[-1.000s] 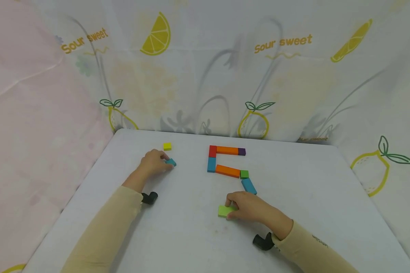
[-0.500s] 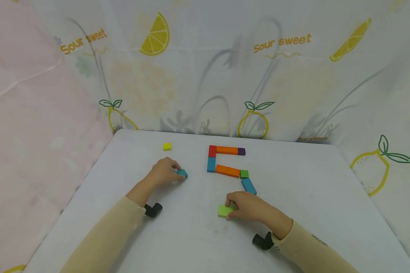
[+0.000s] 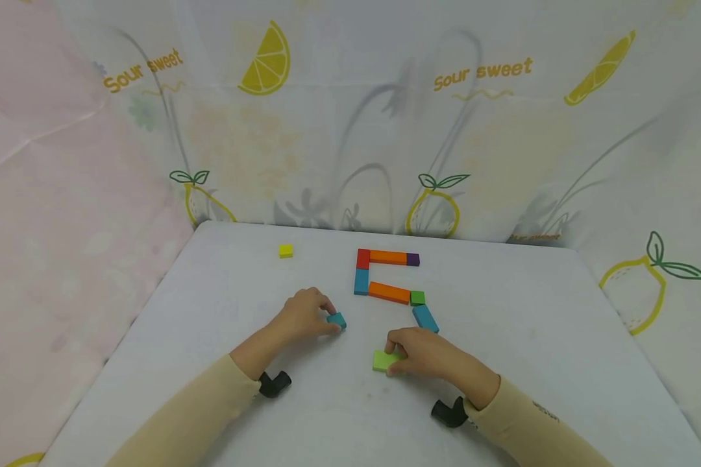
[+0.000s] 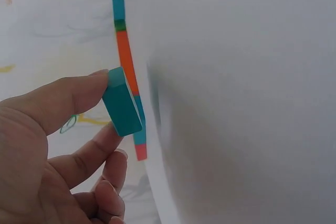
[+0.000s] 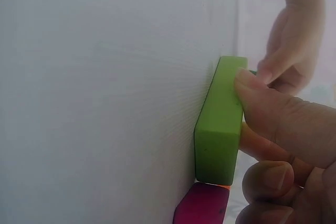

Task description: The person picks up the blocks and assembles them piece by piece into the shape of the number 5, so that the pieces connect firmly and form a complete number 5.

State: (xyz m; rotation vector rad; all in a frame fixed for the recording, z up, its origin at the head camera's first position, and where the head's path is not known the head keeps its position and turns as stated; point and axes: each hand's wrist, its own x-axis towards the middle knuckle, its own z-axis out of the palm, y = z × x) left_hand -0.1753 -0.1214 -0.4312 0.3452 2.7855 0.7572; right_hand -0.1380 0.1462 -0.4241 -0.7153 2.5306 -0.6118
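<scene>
My left hand [image 3: 304, 316] pinches a small teal block [image 4: 123, 106] between thumb and finger, and in the left wrist view it is held off the white table. My right hand [image 3: 426, 353] grips a light green block [image 5: 223, 98] by its sides, with that block at the table surface. Close to its end, a magenta block [image 5: 203, 205] shows in the right wrist view; the hand hides it in the head view. Beyond the right hand a blue block [image 3: 425, 318] lies at a slant, near a small green block [image 3: 417, 298].
The row continues with an orange block [image 3: 389, 292], a blue block [image 3: 361, 282], a red block [image 3: 363, 259], another orange block [image 3: 388, 257] and a purple block [image 3: 413, 259]. Alone at the back left lies a yellow block [image 3: 285, 251]. A printed cloth [image 3: 339, 130] hangs behind the table [image 3: 537, 337].
My left hand has carried the teal block rightward and nearer to me, towards the light green block. My right hand and the laid blocks have stayed in place.
</scene>
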